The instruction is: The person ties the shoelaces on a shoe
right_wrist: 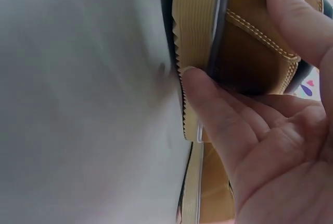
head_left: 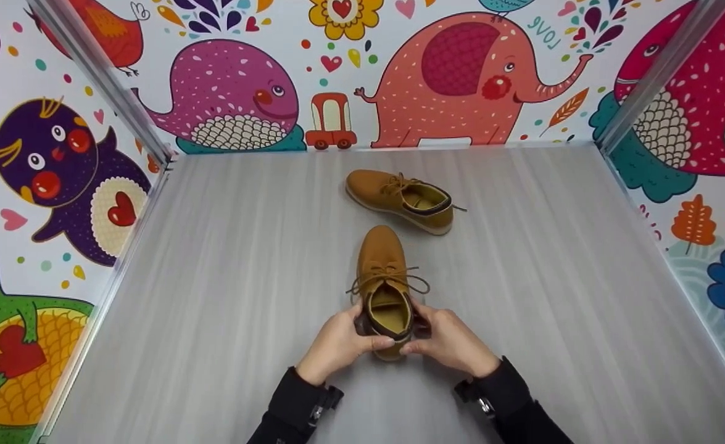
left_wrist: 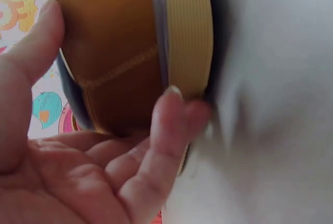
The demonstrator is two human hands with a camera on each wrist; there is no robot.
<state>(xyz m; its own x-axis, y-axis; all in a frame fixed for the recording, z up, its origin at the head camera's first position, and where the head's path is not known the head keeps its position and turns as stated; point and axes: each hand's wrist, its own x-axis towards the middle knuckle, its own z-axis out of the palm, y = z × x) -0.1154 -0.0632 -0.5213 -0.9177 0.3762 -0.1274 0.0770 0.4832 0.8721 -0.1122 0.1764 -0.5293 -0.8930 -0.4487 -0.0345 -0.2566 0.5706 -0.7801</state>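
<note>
A tan lace-up shoe [head_left: 381, 250] points toe-away in the middle of the floor, its brown lace tied in a bow and its yellowish inside showing. My left hand [head_left: 340, 339] holds its heel end from the left, thumb on the back of the collar. From the right, my right hand [head_left: 451, 342] grips the same heel, its thumb close to the other. Both wrist views show fingertips against the ridged cream sole [left_wrist: 190, 31], beside the floor. Whether the heel is slightly raised, I cannot tell. Beyond the toe lies a matching shoe [head_left: 371, 191], turned sideways with its toe left.
Grey wood-look floor [head_left: 245, 265] surrounds the shoes. Low walls with printed cartoon animals [head_left: 448, 80] enclose it at the back and both sides. Metal corner posts [head_left: 664, 80] stand at the back left and back right.
</note>
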